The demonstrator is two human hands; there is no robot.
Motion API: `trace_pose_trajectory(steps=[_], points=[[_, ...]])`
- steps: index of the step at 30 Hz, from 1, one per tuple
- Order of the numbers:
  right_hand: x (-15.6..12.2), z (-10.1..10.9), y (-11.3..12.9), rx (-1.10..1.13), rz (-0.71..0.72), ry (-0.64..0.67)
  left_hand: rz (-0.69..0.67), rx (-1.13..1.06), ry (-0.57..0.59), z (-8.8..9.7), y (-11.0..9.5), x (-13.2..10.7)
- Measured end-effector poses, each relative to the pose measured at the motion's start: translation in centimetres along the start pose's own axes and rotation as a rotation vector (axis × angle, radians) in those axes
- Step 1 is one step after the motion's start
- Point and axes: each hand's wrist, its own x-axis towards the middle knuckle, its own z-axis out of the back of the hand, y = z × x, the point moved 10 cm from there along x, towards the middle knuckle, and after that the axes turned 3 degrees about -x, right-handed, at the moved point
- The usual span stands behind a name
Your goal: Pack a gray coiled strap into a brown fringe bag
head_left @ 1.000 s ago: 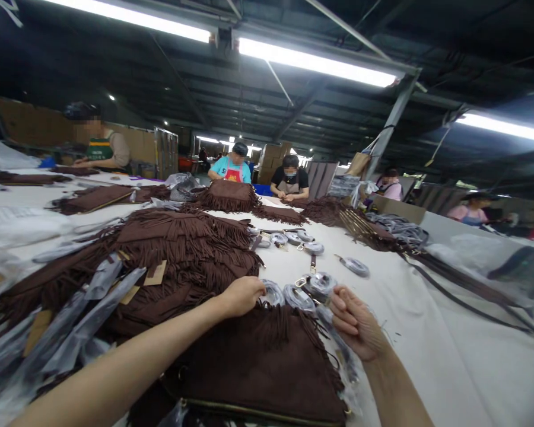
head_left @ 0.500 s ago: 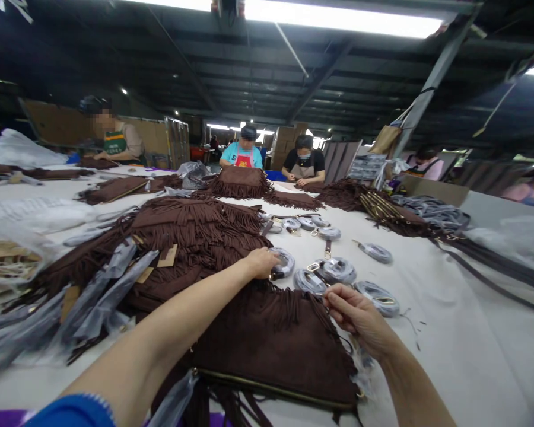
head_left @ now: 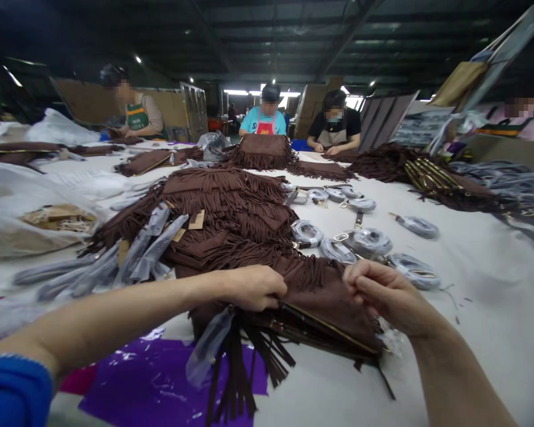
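while both forearms are stretched forward over the near edge of the white table, the left hand is laid palm down on the near brown fringed bag, its fingers curled over the bag's left part and closed on the suede there. the left arm is held nearly level, running in from the near left, with a blue sleeve seen at the near corner. the right hand is brought in from the near right, wrist bent slightly, its fingers bunched and pinched together at the bag's far right edge beside the fringe; exactly what is pinched cannot be told, though the fingertips are pressed to the bag's upper edge.

the bag is lying flat at the near middle of the table, between the two hands, with its zip edge turned towards the viewer and long fringe strands hanging over a purple sheet at the near left. a clear plastic strip is seen trailing from beneath the left hand.

just beyond the bag, a pile of fringed bags is heaped, with grey wrapped straps lying at its left. to the far right of the hands, coiled wrapped straps are scattered on the cloth. at the far side of the table, other people are seated at work.
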Motion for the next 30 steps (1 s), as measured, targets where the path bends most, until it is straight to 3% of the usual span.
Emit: trace_pose_trajectory(steps=[3, 5, 9, 12, 15, 17, 19, 22, 26, 28, 30], points=[[-1.6, -5.4, 0.9, 0.020, -0.028, 0.383, 0.171, -0.286, -0.057, 1.8, 3.5, 0.4], [-2.5, -7.9, 1.2, -0.088, -0.050, 0.508, 0.213, -0.355, -0.111, 2.6, 4.5, 0.3], [-1.3, -8.2, 0.2, -0.493, -0.107, 0.330, 0.192, -0.254, -0.209, 3.2, 4.0, -0.4], [-0.4, -7.5, 1.1, -0.598, 0.027, 0.163, 0.186, -0.049, -0.350, 4.1, 2.5, -1.5], [-0.2, -6.6, 1.6, -0.449, 0.092, 0.085, -0.056, 0.233, -0.461, 4.2, -2.8, -2.5], [-0.2, -6.3, 1.7, -0.323, 0.107, 0.076, -0.263, 0.353, -0.395, 2.0, -6.9, -2.3], [-0.2, -6.0, 1.8, -0.214, 0.134, 0.069, -0.322, 0.368, -0.287, -0.5, -8.9, -0.9], [-0.1, -5.5, 1.9, -0.123, 0.164, 0.038, -0.193, 0.318, -0.222, -2.6, -8.0, 2.7], [-0.1, -4.5, 2.0, -0.121, 0.136, 0.004, 0.039, 0.178, -0.247, -1.8, -3.5, 5.9], [-0.3, -3.9, 1.9, -0.152, 0.090, 0.005, 0.072, 0.066, -0.215, -1.6, -2.3, 6.3], [-0.5, -3.4, 1.7, -0.188, 0.048, 0.012, 0.009, -0.009, -0.230, -1.3, -2.8, 6.4]])
